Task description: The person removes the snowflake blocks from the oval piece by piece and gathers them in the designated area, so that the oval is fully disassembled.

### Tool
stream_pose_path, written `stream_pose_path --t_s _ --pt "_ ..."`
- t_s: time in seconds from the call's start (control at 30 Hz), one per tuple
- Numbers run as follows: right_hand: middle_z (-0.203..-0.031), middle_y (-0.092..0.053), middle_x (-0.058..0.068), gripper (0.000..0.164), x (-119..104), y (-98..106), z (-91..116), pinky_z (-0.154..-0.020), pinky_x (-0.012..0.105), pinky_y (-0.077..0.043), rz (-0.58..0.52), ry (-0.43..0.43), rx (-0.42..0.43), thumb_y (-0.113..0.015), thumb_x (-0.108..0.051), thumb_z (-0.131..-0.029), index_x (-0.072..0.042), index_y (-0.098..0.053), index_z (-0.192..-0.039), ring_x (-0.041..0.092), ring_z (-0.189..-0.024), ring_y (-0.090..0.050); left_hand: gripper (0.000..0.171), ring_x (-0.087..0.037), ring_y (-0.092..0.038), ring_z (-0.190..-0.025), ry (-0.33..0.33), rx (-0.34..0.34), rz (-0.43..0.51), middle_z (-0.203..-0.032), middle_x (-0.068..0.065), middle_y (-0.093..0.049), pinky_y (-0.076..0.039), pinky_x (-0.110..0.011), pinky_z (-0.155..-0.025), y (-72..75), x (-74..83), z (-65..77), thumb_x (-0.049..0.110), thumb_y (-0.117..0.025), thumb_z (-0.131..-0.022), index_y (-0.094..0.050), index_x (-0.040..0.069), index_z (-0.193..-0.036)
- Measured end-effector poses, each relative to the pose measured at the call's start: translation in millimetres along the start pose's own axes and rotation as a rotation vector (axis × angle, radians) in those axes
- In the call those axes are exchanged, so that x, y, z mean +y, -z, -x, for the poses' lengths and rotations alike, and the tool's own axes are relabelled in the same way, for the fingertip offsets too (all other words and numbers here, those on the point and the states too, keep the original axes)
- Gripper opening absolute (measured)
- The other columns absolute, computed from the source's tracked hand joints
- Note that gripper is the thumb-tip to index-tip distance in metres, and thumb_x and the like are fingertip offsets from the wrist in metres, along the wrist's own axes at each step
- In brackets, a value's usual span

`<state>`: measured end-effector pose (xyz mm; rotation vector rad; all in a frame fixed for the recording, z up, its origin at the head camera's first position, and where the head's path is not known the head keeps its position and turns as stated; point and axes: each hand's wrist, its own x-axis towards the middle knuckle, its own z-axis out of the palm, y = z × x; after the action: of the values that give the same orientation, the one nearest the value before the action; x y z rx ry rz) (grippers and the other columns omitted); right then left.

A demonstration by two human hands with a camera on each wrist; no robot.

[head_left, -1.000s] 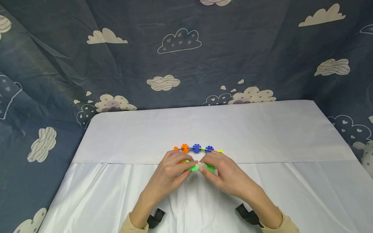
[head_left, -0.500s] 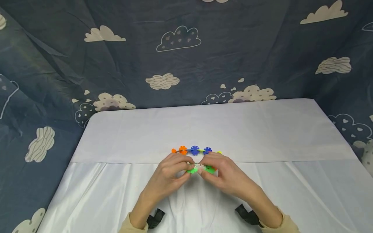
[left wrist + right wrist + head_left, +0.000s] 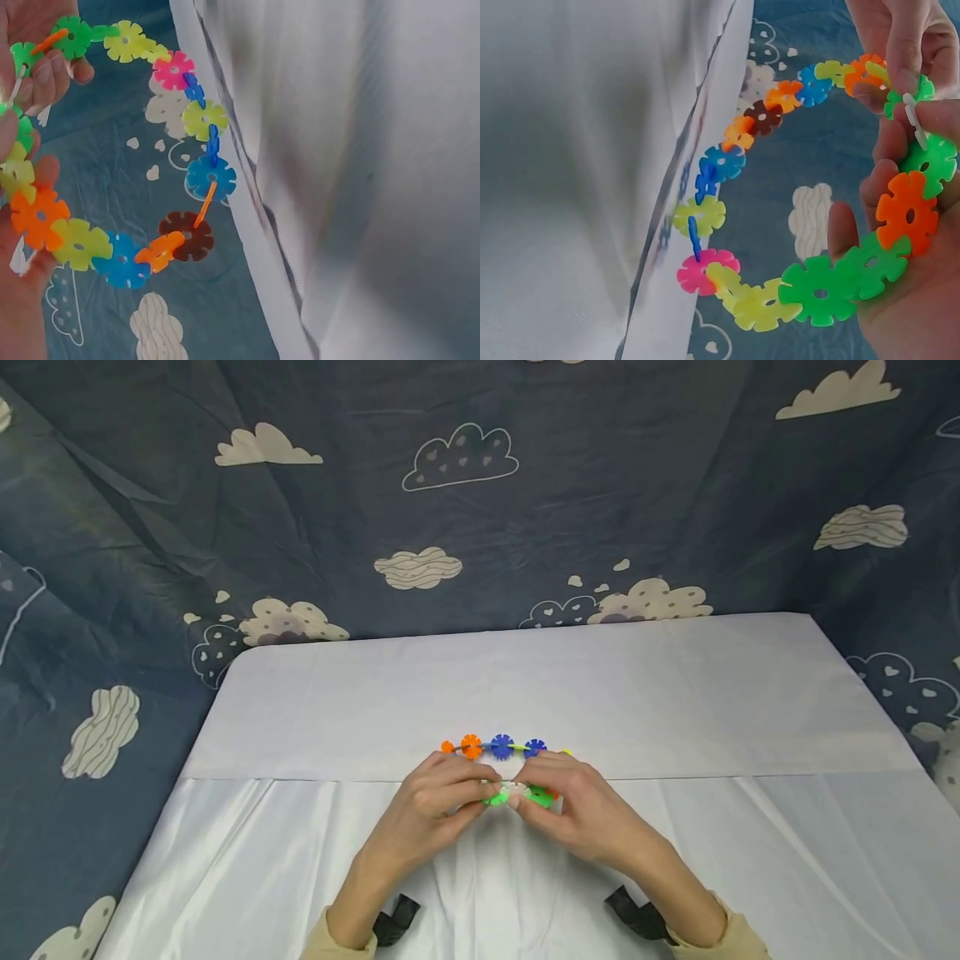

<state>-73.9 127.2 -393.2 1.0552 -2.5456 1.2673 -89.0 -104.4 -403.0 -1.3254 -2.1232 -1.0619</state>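
Both hands hold a ring of notched plastic flower discs (image 3: 502,747), slotted edge to edge in orange, blue, yellow, green, pink and brown. My left hand (image 3: 441,803) pinches a green disc (image 3: 921,91) near the ring's close side. Opposite it, my right hand (image 3: 576,803) pinches a white disc (image 3: 915,124), seen edge-on in the right wrist view, between that disc and another green disc (image 3: 930,161). Fingertips of both hands nearly meet here and partly cover the joint. The rest of the ring arches away beyond the fingers, with a brown disc (image 3: 191,236) on its far stretch.
White cloth (image 3: 525,693) covers the table under the hands, with a crease across it. A dark curtain with cloud prints (image 3: 465,527) hangs behind and at both sides. Black straps (image 3: 637,914) are at the wrists, near the beige sleeves.
The ring has shifted slightly left and toward me in the head view, and the left fingers have drawn in a little. Over the last half second the hands have barely moved.
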Motion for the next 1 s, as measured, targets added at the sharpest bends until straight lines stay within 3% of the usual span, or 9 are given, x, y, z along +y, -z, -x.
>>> stream_pose_path --t_s 0.53,0.8,1.0 --pt "-0.081 -0.055 -0.02 0.01 -0.6 -2.0 0.6 -0.07 0.028 -0.043 -0.035 -0.035 0.017 -0.067 -0.022 -0.094 -0.028 -0.063 -0.088 0.009 -0.077 -0.053 0.017 -0.012 -0.063 -0.092 0.027 0.06 0.026 -0.101 0.004 -0.07 -0.042 -0.029 -0.08 -4.9 -1.3 2.4 0.0 -0.076 -0.079 -0.074 0.013 -0.089" --pt "-0.081 -0.054 -0.021 0.007 -3.1 -3.9 -0.9 -0.075 0.029 -0.042 -0.038 -0.043 0.006 -0.065 -0.026 -0.096 -0.027 -0.064 -0.089 0.005 -0.079 -0.051 0.019 -0.012 -0.062 -0.095 0.045 -0.003 -0.002 -0.103 0.005 -0.069 -0.041 -0.031 -0.083 -1.6 0.9 1.5 -0.004 -0.066 -0.085 -0.064 0.014 -0.085" --pt "-0.084 -0.056 -0.021 0.008 -4.8 -4.9 -0.6 -0.074 0.028 -0.043 -0.039 -0.031 0.011 -0.064 -0.025 -0.097 -0.03 -0.064 -0.092 0.004 -0.081 -0.052 0.02 -0.013 -0.061 -0.096 0.018 -0.007 0.005 -0.102 0.005 -0.068 -0.042 -0.032 -0.085 0.6 0.6 0.1 -0.006 -0.062 -0.086 -0.063 0.014 -0.083"
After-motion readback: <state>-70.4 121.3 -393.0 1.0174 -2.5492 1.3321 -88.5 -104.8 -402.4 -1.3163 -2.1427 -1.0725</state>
